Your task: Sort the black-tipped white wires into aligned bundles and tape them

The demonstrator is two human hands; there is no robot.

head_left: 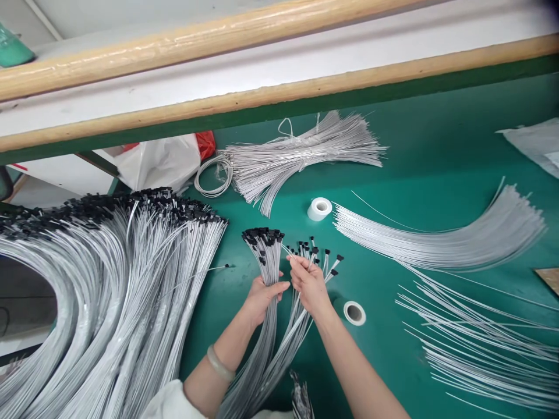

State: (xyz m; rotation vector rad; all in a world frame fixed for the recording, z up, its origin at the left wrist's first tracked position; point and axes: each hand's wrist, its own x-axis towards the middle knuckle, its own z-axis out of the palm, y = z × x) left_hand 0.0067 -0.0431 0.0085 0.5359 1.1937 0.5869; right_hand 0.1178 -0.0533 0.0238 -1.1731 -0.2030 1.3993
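Two hands work over the green table [393,145]: the left hand [262,297] grips a neat bundle of black-tipped wires [267,256] upright, seemingly to keep tips level, while the right hand [309,283] pinches looser wires [318,259] beside it.

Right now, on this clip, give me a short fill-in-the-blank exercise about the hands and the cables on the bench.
1. The left hand grips a bundle of grey cables tipped with ____ connectors.
2. The right hand pinches cables from a looser bunch fanned to its ____.
3. Two rolls of white tape lie on the ____ bench top.

Missing words: black; right; green
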